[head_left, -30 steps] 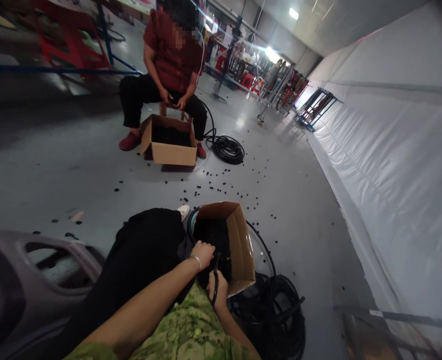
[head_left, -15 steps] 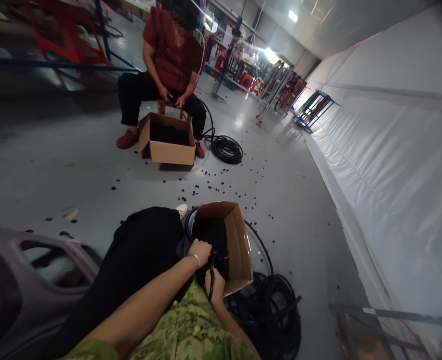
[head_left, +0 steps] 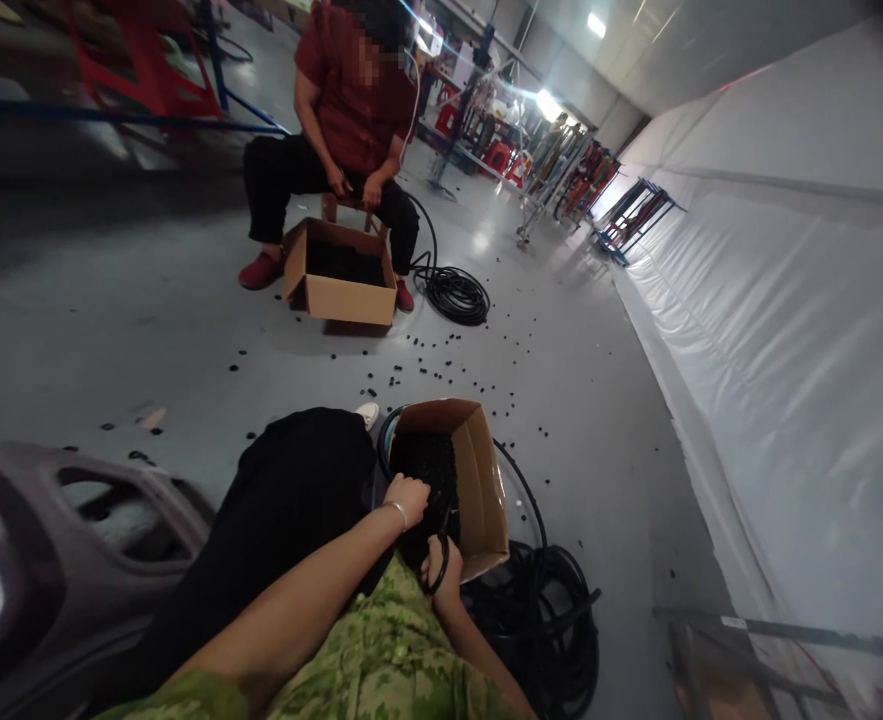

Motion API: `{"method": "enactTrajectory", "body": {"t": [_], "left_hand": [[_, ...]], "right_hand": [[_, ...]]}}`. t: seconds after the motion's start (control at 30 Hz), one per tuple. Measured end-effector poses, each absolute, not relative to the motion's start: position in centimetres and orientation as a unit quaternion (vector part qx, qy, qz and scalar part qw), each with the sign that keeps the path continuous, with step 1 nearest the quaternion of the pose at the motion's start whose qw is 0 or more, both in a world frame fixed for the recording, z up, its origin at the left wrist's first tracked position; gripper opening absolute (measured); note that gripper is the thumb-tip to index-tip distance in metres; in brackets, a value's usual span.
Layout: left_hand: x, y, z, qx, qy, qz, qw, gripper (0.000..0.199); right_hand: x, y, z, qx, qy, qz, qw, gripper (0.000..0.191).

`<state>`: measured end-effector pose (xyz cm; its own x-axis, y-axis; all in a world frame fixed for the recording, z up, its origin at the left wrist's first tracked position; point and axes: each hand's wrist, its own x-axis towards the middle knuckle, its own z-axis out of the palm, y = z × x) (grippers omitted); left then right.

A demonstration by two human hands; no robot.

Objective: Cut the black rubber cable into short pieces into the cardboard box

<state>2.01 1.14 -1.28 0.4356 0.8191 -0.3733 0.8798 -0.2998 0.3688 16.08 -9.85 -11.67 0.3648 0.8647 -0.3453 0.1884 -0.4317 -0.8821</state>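
Black loop-handled scissors (head_left: 443, 550) gripped in right hand (head_left: 450, 572), near edge of brown cardboard box (head_left: 480, 490); left hand (head_left: 409, 498) closed, contents indistinct.

The grey floor (head_left: 576, 370) carries many small black pieces (head_left: 422, 371), thickest around the middle and sparser toward the left. A large coil of black hose (head_left: 570, 612) lies near right, a smaller hose coil (head_left: 462, 300) farther off, and a pale scrap (head_left: 154, 418) at left.
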Motion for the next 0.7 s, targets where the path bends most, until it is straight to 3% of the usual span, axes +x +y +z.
{"method": "enactTrajectory", "body": {"t": [0.7], "left_hand": [[2.1, 1.1, -1.0, 0.794, 0.536, 0.002, 0.288, 0.034]], "right_hand": [[16.6, -11.8, -8.3, -0.666, -0.476, 0.455, 0.35, 0.037]]}}
